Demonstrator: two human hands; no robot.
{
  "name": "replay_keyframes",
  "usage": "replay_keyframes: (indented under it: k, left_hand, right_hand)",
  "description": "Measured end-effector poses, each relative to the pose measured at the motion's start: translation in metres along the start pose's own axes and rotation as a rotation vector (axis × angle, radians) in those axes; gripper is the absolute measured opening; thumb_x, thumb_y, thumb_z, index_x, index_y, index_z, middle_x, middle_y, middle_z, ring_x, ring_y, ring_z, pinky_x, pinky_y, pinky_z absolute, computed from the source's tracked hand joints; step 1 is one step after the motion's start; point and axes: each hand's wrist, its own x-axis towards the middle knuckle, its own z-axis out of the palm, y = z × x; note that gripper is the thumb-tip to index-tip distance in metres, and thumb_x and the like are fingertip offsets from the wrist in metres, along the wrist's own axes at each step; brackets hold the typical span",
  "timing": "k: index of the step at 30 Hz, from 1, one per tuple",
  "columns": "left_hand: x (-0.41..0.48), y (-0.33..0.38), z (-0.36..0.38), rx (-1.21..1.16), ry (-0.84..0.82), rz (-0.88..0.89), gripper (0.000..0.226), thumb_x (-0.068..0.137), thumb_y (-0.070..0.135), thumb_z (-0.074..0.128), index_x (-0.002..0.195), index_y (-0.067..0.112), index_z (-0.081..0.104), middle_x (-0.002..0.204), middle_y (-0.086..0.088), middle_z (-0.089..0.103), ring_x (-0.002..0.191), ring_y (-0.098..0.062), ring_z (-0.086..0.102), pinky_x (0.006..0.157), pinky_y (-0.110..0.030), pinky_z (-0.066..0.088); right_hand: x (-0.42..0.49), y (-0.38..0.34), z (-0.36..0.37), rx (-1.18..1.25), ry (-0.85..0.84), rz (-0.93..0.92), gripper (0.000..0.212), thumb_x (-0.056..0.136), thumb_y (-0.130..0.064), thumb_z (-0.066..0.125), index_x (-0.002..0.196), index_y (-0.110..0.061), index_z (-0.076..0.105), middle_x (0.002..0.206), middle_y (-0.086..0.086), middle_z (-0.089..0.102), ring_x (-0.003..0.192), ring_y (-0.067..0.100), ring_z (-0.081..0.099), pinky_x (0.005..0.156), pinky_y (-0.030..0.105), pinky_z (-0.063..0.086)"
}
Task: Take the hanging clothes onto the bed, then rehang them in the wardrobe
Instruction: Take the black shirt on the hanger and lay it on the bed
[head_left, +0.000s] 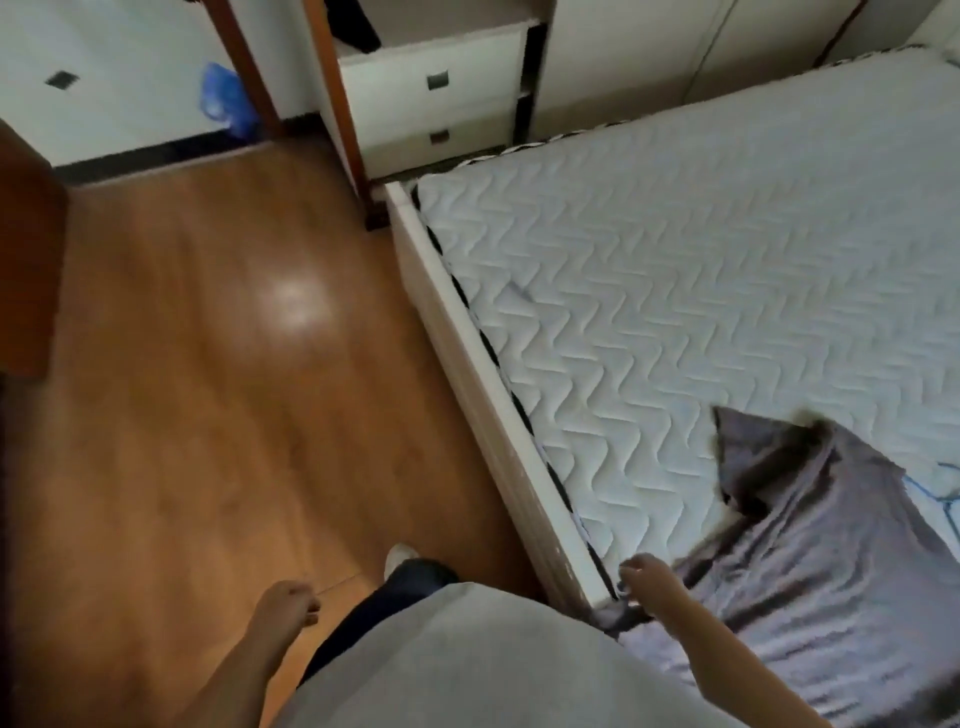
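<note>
Creased grey garment (810, 545), near corner of quilted mattress (675, 286).
My left hand (288, 605) hangs empty over glossy wood floor (208, 389); right hand (647, 577) at mattress edge, grip unclear.

White quilted mattress (675, 291), zigzag stitching, sat in a pale wooden bed frame (467, 374). Crumpled grey fabric garment (810, 545) lay on the near right part, reaching the frame's edge.
</note>
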Motion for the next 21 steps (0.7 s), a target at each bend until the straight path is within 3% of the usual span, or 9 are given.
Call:
replay_keyframes:
  k: [2,5,8,10,14,17,19,21]
  left_hand:
    - [0.021,0.003,-0.037,-0.068,0.01,-0.04,0.026,0.096,0.013,0.04,0.11,-0.005,0.051,0.1,-0.02,0.058,0.084,-0.029,0.055,0.072,-0.034,0.038]
    - [0.051,0.018,-0.087,-0.094,0.006,-0.071,0.025,0.096,0.012,0.038,0.11,-0.005,0.05,0.097,-0.018,0.057,0.075,-0.024,0.054,0.061,-0.031,0.035]
    - [0.079,0.04,-0.123,-0.107,0.001,-0.068,0.025,0.095,0.014,0.039,0.109,-0.003,0.051,0.091,-0.015,0.057,0.069,-0.018,0.053,0.058,-0.029,0.034]
    - [0.096,0.054,-0.135,-0.116,-0.011,-0.074,0.026,0.095,0.015,0.039,0.11,-0.003,0.05,0.089,-0.013,0.058,0.069,-0.017,0.054,0.055,-0.028,0.033]
    - [0.119,0.097,-0.137,-0.187,-0.056,-0.128,0.019,0.094,0.012,0.039,0.094,0.0,0.054,0.092,-0.015,0.059,0.069,-0.018,0.055,0.06,-0.027,0.032]
    - [0.135,0.138,-0.127,-0.258,-0.101,-0.157,0.019,0.093,0.013,0.041,0.077,0.009,0.051,0.087,-0.012,0.06,0.07,-0.018,0.056,0.061,-0.026,0.03]
    - [0.149,0.171,-0.127,-0.254,-0.123,-0.131,0.019,0.093,0.014,0.04,0.079,0.008,0.052,0.085,-0.011,0.059,0.07,-0.018,0.056,0.061,-0.026,0.03]
    - [0.171,0.209,-0.138,-0.206,-0.124,-0.068,0.017,0.095,0.015,0.039,0.093,0.005,0.053,0.089,-0.012,0.058,0.073,-0.018,0.055,0.061,-0.027,0.032]
  right_hand:
    - [-0.009,-0.059,0.025,-0.003,0.021,-0.014,0.017,0.086,-0.002,0.05,0.072,-0.006,0.058,0.064,0.008,0.058,0.067,0.025,0.059,0.05,0.023,0.041]
    - [-0.002,-0.134,0.058,-0.036,-0.081,-0.061,0.017,0.091,-0.002,0.046,0.078,-0.004,0.056,0.067,0.007,0.056,0.057,0.013,0.059,0.049,0.019,0.043]
    - [0.007,-0.204,0.078,-0.052,-0.062,-0.145,0.019,0.093,-0.01,0.045,0.084,-0.006,0.061,0.081,0.012,0.061,0.075,0.024,0.061,0.072,0.034,0.05]
    - [0.013,-0.243,0.079,-0.066,-0.064,-0.189,0.022,0.091,-0.01,0.045,0.076,-0.014,0.06,0.082,0.011,0.063,0.079,0.028,0.062,0.076,0.038,0.049]
    - [0.032,-0.291,0.065,-0.082,-0.053,-0.168,0.019,0.09,-0.006,0.044,0.078,-0.012,0.056,0.083,0.011,0.061,0.076,0.025,0.059,0.057,0.025,0.041]
    - [0.057,-0.31,0.055,-0.051,0.004,-0.087,0.014,0.09,-0.005,0.045,0.084,-0.006,0.058,0.081,0.013,0.062,0.076,0.028,0.058,0.064,0.032,0.047]
    - [0.08,-0.326,0.052,0.0,0.029,-0.009,0.019,0.089,-0.002,0.045,0.095,0.009,0.059,0.075,0.013,0.06,0.069,0.027,0.056,0.064,0.035,0.048]
    - [0.106,-0.353,0.049,0.08,-0.002,0.082,0.018,0.089,-0.001,0.043,0.094,0.008,0.057,0.072,0.013,0.057,0.061,0.023,0.052,0.052,0.026,0.037]
